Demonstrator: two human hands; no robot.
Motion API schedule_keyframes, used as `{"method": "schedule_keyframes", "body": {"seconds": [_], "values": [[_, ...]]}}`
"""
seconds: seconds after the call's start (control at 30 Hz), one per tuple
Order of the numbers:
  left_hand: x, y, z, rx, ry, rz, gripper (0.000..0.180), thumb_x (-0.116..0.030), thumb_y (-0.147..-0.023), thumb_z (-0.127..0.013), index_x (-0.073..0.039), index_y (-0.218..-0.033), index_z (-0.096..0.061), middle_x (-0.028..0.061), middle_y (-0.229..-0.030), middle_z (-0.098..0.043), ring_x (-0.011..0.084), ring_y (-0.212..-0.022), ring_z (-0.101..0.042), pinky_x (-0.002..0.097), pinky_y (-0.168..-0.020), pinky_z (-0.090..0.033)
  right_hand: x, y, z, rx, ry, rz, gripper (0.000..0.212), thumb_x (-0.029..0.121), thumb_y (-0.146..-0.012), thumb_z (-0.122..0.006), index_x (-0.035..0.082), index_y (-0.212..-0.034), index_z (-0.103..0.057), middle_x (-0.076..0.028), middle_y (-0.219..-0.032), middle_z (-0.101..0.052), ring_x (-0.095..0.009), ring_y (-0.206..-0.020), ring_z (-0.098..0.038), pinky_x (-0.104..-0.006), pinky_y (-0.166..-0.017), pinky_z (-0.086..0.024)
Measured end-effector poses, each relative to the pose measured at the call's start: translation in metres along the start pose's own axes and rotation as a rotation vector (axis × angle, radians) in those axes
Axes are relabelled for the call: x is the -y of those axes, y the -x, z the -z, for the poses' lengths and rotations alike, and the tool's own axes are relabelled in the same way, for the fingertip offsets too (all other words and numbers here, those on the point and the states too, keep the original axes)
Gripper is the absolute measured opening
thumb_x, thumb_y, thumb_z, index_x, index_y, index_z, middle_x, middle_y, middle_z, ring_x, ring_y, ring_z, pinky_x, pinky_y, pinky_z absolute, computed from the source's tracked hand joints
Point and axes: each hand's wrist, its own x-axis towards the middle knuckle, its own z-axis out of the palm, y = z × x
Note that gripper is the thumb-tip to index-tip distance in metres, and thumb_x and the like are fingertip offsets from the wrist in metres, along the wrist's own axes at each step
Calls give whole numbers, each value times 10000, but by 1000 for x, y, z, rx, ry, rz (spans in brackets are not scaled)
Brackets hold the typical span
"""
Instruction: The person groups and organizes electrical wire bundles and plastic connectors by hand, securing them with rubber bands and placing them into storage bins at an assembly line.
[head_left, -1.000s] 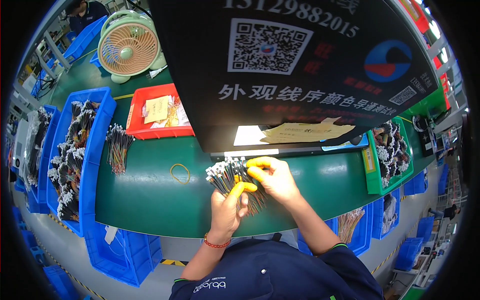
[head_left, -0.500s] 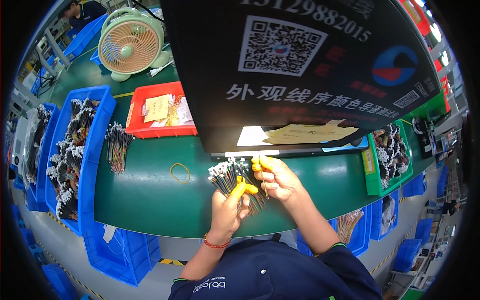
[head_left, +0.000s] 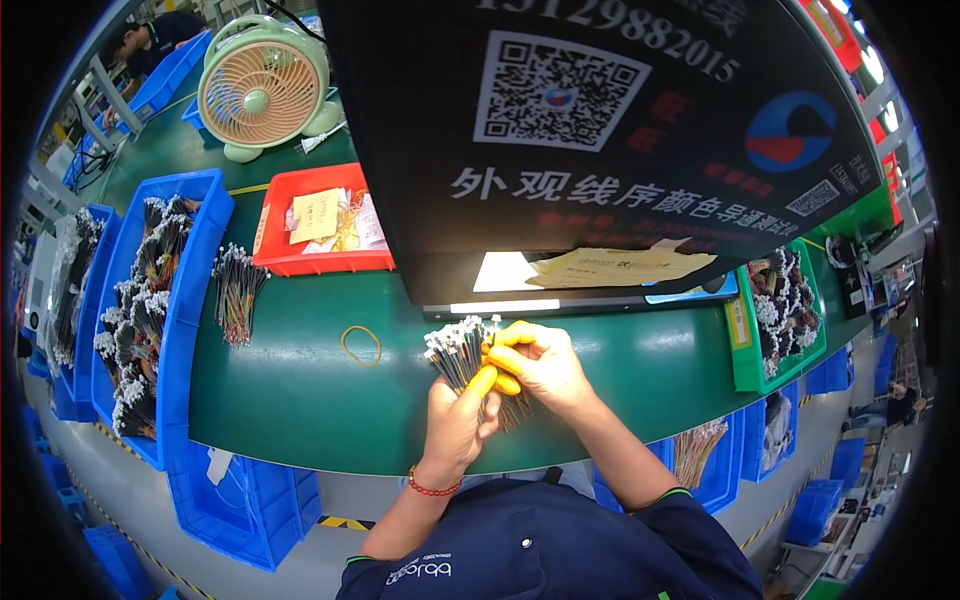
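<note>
A bundle of thin dark wire harnesses (head_left: 459, 354) with white connectors at the upper ends is gripped in my left hand (head_left: 455, 418). Yellow finger cots cover some fingertips of both hands. My right hand (head_left: 548, 368) is closed at the bundle's right side, its fingers pinching a wire harness (head_left: 494, 323) whose white connector pokes up beside the others. That harness's lower part is hidden by my fingers. Beyond my hands stands a large black test machine (head_left: 600, 225) with a lit opening at its lower front.
On the green table (head_left: 300, 410) lie a yellow rubber band (head_left: 361, 346) and a loose harness pile (head_left: 237, 290). A red tray (head_left: 320, 263) holds papers. Harnesses fill a blue bin (head_left: 205, 260) at left and a green bin (head_left: 745, 375) at right. A fan (head_left: 258, 90) stands behind.
My right hand has come down and left from the machine's lit front edge to the bundle, bringing the single harness against it. My left hand stays nearly in place.
</note>
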Motion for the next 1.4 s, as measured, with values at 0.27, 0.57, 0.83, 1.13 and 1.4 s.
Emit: {"method": "schedule_keyframes", "body": {"seconds": [0.27,0.57,0.83,1.13,1.4], "values": [[-2,1,1,-26,63,-7,116,-90,-842,-416,2,-862,-483,102,-629,-536,62,-415,-380,171,-300,-272,-5,-14,28,79,-701,-439,184,190,-835,-509,10,-803,-522,-41,-697,-515,-22,-389,-345,-138,-279,-270],[-1,1,0,-54,17,-73,83,-79,-843,-465,-6,-874,-492,93,-692,-572,38,-441,-412,149,-307,-290,-7,-16,25,16,-807,-433,212,207,-855,-477,10,-786,-519,-24,-649,-488,-27,-418,-351,-145,-282,-269],[-2,1,1,-78,58,-90,58,-61,-836,-467,-13,-863,-485,100,-697,-570,46,-453,-414,154,-313,-283,2,-7,13,-43,-249,-280,220,203,-842,-488,-5,-785,-528,-21,-605,-488,-32,-378,-342,-165,-293,-277],[-2,0,2,-39,59,-88,57,-47,-831,-458,-21,-879,-476,100,-712,-572,49,-454,-410,155,-315,-278,-21,-10,16,-169,750,625,141,120,-830,-493,-10,-839,-547,-59,-718,-552,-33,-457,-424,-182,-340,-344],[-1,1,3,-81,78,-78,78,-46,-830,-455,-23,-903,-470,115,-723,-575,52,-456,-414,151,-314,-280,-1,-13,24,34,-751,-414,186,211,-849,-482,27,-859,-513,-19,-676,-489,-19,-414,-333,-142,-318,-283]]}}
